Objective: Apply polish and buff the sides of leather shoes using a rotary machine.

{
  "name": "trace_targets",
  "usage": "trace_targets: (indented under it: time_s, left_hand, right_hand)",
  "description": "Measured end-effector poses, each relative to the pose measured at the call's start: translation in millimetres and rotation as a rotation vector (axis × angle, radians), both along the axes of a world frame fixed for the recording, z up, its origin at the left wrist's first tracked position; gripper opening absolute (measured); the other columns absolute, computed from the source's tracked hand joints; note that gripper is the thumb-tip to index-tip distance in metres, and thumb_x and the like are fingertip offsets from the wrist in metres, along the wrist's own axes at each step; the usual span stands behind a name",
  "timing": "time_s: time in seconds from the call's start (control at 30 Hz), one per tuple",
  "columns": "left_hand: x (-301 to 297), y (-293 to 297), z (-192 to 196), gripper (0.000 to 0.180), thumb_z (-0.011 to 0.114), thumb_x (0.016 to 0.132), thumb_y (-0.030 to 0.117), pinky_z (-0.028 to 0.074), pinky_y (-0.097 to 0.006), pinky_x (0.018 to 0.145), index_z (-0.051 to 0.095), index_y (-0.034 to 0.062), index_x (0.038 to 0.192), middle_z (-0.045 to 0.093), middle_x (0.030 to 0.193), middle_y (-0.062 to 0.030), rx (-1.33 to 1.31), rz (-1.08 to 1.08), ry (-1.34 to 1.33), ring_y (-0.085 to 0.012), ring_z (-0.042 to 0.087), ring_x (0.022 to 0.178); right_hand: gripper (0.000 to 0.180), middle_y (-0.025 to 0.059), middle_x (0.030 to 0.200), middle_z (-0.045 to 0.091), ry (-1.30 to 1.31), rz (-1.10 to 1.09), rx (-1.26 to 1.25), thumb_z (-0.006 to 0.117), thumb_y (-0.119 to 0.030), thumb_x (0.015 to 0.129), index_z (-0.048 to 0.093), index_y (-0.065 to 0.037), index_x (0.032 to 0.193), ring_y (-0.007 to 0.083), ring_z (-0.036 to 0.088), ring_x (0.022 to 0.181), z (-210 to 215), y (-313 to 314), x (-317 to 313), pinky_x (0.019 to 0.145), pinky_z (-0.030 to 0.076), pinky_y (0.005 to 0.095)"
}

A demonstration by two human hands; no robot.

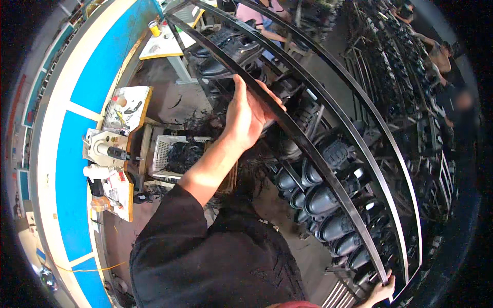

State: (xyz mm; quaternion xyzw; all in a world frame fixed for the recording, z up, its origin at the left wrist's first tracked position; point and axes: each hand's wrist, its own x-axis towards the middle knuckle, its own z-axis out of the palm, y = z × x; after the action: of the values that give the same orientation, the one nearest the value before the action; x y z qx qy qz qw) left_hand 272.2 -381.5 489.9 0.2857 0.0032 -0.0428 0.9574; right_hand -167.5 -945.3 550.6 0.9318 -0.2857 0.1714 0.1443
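Clothing (205,251): lower centre
Shoe rack (335,183): centre to lower right, bearing black shoes (320,200)
Left hand (246,115): unclenched, fingers crossing bar (311,151)
Right hand (381,293): grasping bar's end
White basket (162,153): dark scraps (184,156), centre left

Your shirt (169,220): plain black. Your rack (308,147): black, pale sheen. Shoes (321,200): black. Around you: bright blue wall panels (74,195), cream frames (84,110), white lattice-patterned crate (160,154), cream sewing machine (102,148), mostly yellow can (154,29).

white basket (160,154), dark scraps (182,155) inside | yellow container (154,29) on table (158,49)
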Motion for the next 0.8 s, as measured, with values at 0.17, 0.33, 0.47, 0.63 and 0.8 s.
trace_targets:
  time_s: [0.17, 0.33, 0.47, 0.63, 0.8]
  left_hand:
    - [51, 71, -2, 0.062, 0.030, 0.105, 0.067, 0.057, -0.047, 0.083, 0.060, 0.0125, 0.106, 0.070, 0.091, -0.0118, 0.078, 0.074, -0.047, -0.0308, 0.070, 0.090]
    - [106, 130, 0, 0.065, 0.022, 0.106, 0.066, 0.054, -0.051, 0.090, 0.059, 0.0120, 0.110, 0.070, 0.101, -0.0140, 0.130, 0.167, -0.043, -0.0320, 0.068, 0.099]
    - [140, 164, 3, 0.079, 0.020, 0.104, 0.069, 0.050, -0.053, 0.101, 0.056, 0.0025, 0.126, 0.067, 0.118, -0.0212, 0.252, 0.310, 0.057, -0.0347, 0.064, 0.114]
    - [171, 197, 11, 0.079, 0.021, 0.105, 0.066, 0.039, -0.058, 0.116, 0.053, -0.0014, 0.129, 0.061, 0.133, -0.0223, 0.230, 0.415, 0.107, -0.0397, 0.054, 0.132]
    - [207, 222, 8, 0.071, 0.022, 0.106, 0.063, 0.036, -0.059, 0.119, 0.050, 0.0006, 0.129, 0.058, 0.134, -0.0222, 0.267, 0.431, 0.011, -0.0394, 0.051, 0.134]
  right_hand:
    - [0.044, 0.0248, 0.070, 0.065, -0.172, 0.285, -0.029, 0.072, -0.035, 0.095, 0.067, 0.005, 0.077, 0.0443, 0.060, 0.063, -14, -7, 114, 0.061, 0.044, 0.0524]
    - [0.047, 0.0271, 0.103, 0.073, 0.004, 0.154, -0.010, 0.076, -0.029, 0.087, 0.071, 0.007, 0.117, 0.0439, 0.070, 0.095, -10, -2, 243, 0.085, 0.054, 0.0491]
    - [0.049, 0.0286, 0.109, 0.072, -0.031, 0.314, 0.022, 0.075, -0.028, 0.087, 0.070, 0.009, 0.119, 0.0434, 0.070, 0.102, -4, 25, 349, 0.091, 0.054, 0.0479]
    - [0.017, 0.0241, 0.086, 0.070, -0.044, 0.454, 0.042, 0.070, -0.019, 0.085, 0.069, -0.003, 0.090, 0.0448, 0.068, 0.084, 13, 56, 461, 0.071, 0.052, 0.0515]
    - [0.028, 0.0228, 0.091, 0.072, -0.023, 0.468, 0.057, 0.074, -0.031, 0.086, 0.072, -0.005, 0.095, 0.0442, 0.069, 0.087, 12, 68, 581, 0.077, 0.055, 0.0502]
